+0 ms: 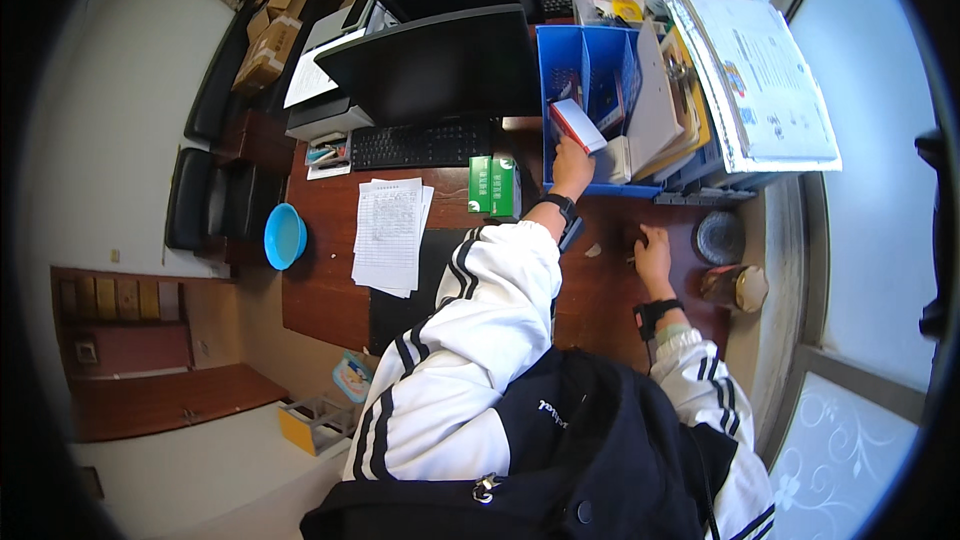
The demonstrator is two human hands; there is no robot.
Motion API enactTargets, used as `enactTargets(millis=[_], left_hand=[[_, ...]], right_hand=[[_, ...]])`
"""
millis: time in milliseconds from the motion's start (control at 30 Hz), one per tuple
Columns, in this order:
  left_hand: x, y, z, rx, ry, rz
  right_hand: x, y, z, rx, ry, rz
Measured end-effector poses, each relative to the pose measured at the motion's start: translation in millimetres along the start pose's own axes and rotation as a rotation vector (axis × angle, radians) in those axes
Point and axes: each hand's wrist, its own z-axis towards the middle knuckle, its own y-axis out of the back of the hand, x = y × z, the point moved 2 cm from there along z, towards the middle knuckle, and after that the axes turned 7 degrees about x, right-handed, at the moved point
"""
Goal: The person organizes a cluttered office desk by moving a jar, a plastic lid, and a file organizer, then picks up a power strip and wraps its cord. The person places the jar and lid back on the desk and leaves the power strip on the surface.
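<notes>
My left hand [574, 167] grips a small white box with a red side [577, 124] at the front of a blue plastic file holder [562, 49]. The box is tilted over the left compartment, and my fingers cover its lower end. Inside the holder, a white box [618, 159] stands just right of that hand. Down on the brown desk [600, 292], my right hand [655, 259] has its fingers apart with nothing clearly in them. A dark spot by its fingertips is too unclear to name. A small pale scrap [593, 250] lies between the hands.
Two green boxes [495, 186], printed sheets [388, 236], a keyboard [420, 146] and a monitor [435, 64] are to the left. A blue bowl [285, 236] is at the desk's left edge. By the window sill stand a lidded jar [735, 287] and a round glass dish [718, 237]. Folders [675, 105] fill the holder's right side.
</notes>
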Motion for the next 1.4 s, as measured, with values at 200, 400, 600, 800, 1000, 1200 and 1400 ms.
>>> enactTargets(millis=[200, 400, 600, 800, 1000, 1200, 1400], left_hand=[[12.1, 3.3, -5.8, -0.179, -0.108, -0.004], [4.7, 16.9, 16.1, -0.285, -0.193, 0.016], [14.1, 23.4, 54.0, -0.201, -0.121, 0.05], [12.3, 11.5, 45.2, -0.294, -0.195, -0.034], [17.9, 13.1, 35.6, -0.359, -0.211, -0.082], [24.5, 8.5, 64.7, -0.189, -0.265, -0.161], [29.3, 12.9, 93.8, -0.052, -0.329, -0.136]], right_hand=[[-29.5, 1.2, -14.9, 0.033, -0.154, 0.024], [-24.2, -10.2, -9.7, 0.041, -0.133, 0.076], [-25.2, -9.6, -11.9, 0.071, -0.106, 0.088], [-23.0, -9.6, -12.7, 0.064, -0.089, 0.077], [-2.3, -5.3, -8.7, 0.034, -0.093, 0.097], [19.2, -1.7, -1.4, 0.032, -0.037, 0.165], [26.9, -1.6, -4.0, 0.068, -0.03, 0.165]])
